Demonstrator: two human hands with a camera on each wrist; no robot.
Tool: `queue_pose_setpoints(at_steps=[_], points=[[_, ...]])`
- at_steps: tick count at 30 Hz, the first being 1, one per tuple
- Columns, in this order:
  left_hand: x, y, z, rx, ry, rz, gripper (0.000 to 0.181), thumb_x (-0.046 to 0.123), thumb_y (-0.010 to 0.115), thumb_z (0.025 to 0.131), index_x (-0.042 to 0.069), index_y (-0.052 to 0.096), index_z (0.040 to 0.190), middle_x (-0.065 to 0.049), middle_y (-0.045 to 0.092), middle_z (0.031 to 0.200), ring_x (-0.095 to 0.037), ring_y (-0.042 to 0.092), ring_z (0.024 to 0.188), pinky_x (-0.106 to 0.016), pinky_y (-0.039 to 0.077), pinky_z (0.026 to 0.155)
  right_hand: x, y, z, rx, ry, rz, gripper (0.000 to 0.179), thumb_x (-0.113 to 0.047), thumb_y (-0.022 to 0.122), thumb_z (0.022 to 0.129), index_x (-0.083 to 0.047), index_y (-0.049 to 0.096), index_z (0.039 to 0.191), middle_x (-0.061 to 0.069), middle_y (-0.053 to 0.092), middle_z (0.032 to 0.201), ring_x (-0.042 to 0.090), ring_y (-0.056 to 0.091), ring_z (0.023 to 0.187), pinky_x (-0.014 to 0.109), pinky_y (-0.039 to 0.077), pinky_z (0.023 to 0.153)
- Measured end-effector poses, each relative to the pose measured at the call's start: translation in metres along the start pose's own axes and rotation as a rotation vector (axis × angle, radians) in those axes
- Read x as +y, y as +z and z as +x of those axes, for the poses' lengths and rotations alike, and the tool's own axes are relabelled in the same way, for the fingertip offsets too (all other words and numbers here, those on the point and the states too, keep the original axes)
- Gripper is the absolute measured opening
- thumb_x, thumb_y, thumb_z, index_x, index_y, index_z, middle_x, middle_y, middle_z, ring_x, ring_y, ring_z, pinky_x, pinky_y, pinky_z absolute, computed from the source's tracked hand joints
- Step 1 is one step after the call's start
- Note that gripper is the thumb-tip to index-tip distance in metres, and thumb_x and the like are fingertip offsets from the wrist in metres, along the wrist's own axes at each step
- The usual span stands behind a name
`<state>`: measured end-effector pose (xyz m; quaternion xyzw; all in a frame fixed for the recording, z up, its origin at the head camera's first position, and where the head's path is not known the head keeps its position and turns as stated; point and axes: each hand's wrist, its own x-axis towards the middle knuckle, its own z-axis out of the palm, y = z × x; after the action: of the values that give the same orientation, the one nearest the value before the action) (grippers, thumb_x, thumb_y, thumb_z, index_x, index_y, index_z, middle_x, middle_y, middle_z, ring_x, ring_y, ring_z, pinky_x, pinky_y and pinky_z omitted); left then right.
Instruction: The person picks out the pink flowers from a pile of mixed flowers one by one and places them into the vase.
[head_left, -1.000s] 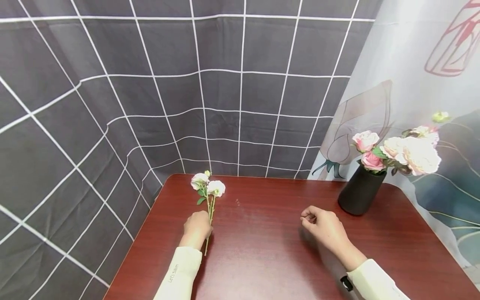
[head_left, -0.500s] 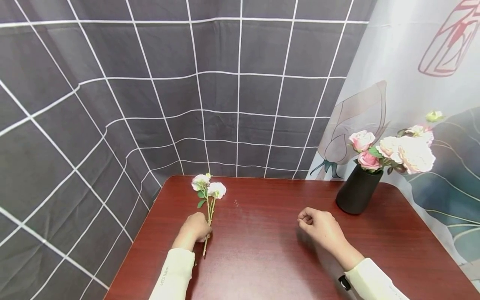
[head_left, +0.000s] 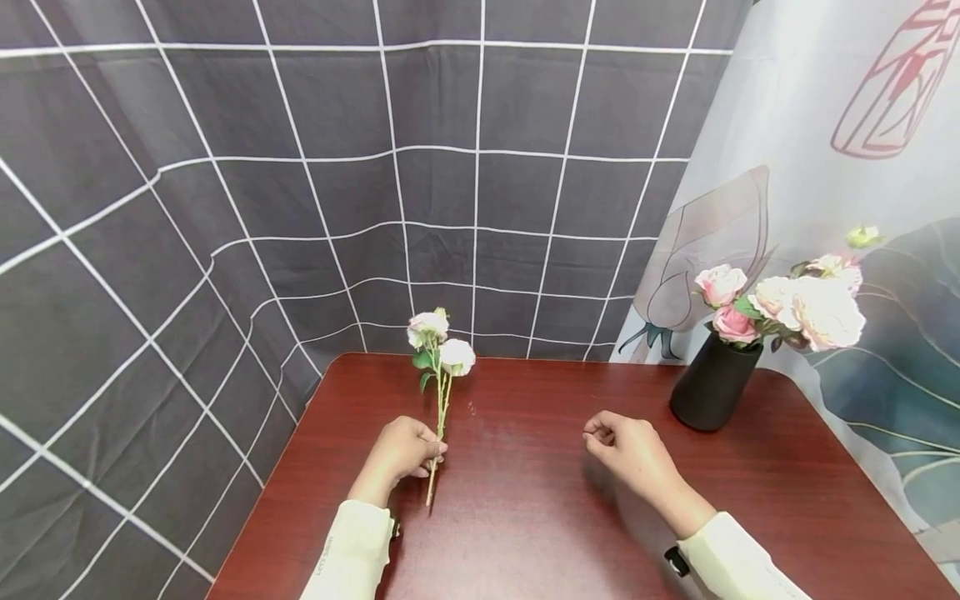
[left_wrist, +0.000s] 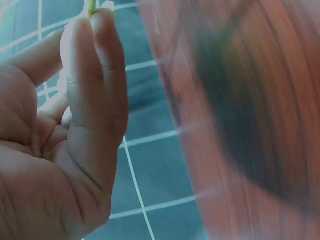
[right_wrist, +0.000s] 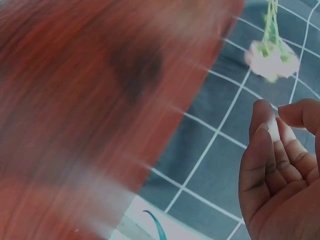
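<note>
In the head view my left hand (head_left: pixel 405 450) pinches the thin green stem of a flower sprig (head_left: pixel 442 400) between thumb and fingertips. Its pale pink-white blooms point up and away, and the bare stem end hangs below the fingers. A bit of the stem (left_wrist: pixel 91 6) shows between the fingertips at the top of the left wrist view. Over the right half of the table, my right hand (head_left: pixel 630 450) hovers with loosely curled fingers and holds nothing. The right wrist view shows its thumb and index tips slightly apart, with the blooms (right_wrist: pixel 272 60) beyond them.
Back right on the reddish-brown table (head_left: pixel 517 517) stands a black vase (head_left: pixel 716 383) with pink and cream flowers (head_left: pixel 810 308). A grey curtain with white grid lines (head_left: pixel 435 192) hangs behind and to the left. A printed pale curtain (head_left: pixel 795 125) hangs at right.
The flower sprig has risen off the table and moved right, pinched in my left hand. My right hand has shifted slightly left, its fingers still loosely curled.
</note>
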<state>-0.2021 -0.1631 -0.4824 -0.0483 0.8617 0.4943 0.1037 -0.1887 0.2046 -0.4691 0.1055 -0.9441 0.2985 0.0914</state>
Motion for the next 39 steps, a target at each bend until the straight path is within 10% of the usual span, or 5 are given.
queue_pose_setpoints(at_steps=[19,24,39], points=[[0.048,0.047,-0.009,-0.022,0.257,-0.003,0.015,0.012,0.094,0.093,0.006,0.082,0.086,-0.004,0.079,0.069,-0.011,0.072,0.058,-0.026,0.062,0.058,-0.068,-0.006,0.044,0.126,-0.006,0.291,0.017,-0.02,0.082,0.104,-0.012,0.085,0.119,0.004,0.088,0.101,0.01,0.077,0.08,0.021,0.057,0.072],[0.054,0.056,-0.014,-0.016,0.291,0.027,0.016,0.013,0.095,0.092,0.009,0.081,0.083,-0.002,0.08,0.067,-0.012,0.072,0.056,-0.024,0.056,0.054,-0.074,-0.007,0.048,0.1,0.036,0.379,0.024,-0.02,0.081,0.106,-0.007,0.083,0.125,0.014,0.088,0.106,0.024,0.085,0.087,0.021,0.059,0.069],[0.06,0.077,-0.02,-0.005,0.312,0.041,0.019,0.013,0.097,0.089,0.011,0.081,0.079,-0.002,0.079,0.065,-0.023,0.075,0.058,-0.023,0.046,0.05,-0.07,-0.003,0.043,0.047,0.17,0.562,0.027,-0.018,0.077,0.109,0.001,0.079,0.128,0.023,0.086,0.116,0.007,0.083,0.083,0.024,0.065,0.07]])
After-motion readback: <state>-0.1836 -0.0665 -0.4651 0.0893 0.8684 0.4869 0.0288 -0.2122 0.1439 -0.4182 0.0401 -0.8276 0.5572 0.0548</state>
